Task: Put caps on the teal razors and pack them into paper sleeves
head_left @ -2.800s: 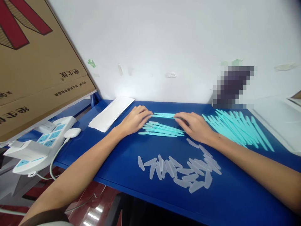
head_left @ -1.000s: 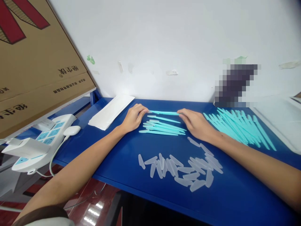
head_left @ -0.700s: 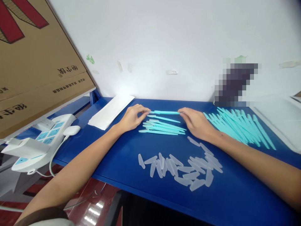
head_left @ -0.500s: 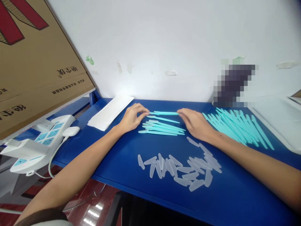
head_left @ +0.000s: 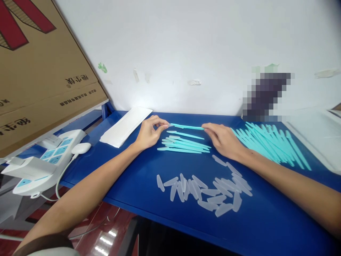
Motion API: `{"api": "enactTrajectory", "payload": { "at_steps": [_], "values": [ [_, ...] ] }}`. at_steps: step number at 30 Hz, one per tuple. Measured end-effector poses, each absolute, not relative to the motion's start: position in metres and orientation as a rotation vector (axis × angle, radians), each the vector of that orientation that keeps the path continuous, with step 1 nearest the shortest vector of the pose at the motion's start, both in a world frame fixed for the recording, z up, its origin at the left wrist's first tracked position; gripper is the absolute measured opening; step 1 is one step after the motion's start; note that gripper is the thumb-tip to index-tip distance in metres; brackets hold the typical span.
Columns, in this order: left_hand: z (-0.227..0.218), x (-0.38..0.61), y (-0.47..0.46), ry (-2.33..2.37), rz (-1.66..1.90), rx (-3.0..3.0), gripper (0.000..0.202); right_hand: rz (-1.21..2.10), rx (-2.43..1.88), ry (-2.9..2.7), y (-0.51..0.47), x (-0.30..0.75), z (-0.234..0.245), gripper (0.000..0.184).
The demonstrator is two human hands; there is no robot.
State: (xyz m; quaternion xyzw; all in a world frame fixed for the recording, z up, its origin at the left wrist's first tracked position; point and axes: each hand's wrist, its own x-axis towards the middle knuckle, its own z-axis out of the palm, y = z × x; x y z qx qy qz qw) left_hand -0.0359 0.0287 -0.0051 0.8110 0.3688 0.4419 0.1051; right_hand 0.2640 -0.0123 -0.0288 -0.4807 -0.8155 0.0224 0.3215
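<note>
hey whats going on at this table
Someone holds a slim turquoise plastic-looking stick by its ends, the left hand pinching one and the right hand the other. Just nearer on the blue table lies a small group of similar turquoise sticks, with flat, translucent, tapered pieces scattered nearer still. A bigger heap of turquoise sticks lies off to the right.

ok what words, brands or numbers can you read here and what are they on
"绝尘侠®": upside down on the cardboard box, likely reading
Smaller line below it: too small
Lettering at left edge: cut off, unclear
Held teal razor: none legible
</note>
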Motion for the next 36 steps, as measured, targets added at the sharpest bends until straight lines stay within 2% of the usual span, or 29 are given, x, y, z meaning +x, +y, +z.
{"api": "enactTrajectory", "payload": {
  "at_steps": [14, 20, 26, 33, 36],
  "values": [
    [-0.004, -0.026, 0.027, 0.952, 1.083, 2.668, 0.017, 0.013, -1.239, -2.239, -0.017, 0.259, -0.025, 0.041],
    [-0.008, -0.038, 0.038, 0.969, 0.876, 2.78, 0.017, -0.016, -1.533, -2.061, -0.005, 0.262, -0.033, 0.05],
    [-0.002, -0.032, 0.023, 0.854, 0.906, 2.783, 0.021, 0.026, -1.607, -2.143, 0.001, 0.265, -0.039, 0.039],
    [0.013, 0.024, -0.025, 0.428, 0.471, 3.066, 0.03, 0.102, -1.679, -2.161, 0.004, 0.262, -0.034, 0.023],
    [0.013, 0.057, -0.037, 0.356, 0.486, 3.251, 0.033, 0.123, -1.711, -2.158, 0.004, 0.262, -0.033, 0.023]
  ]
}}
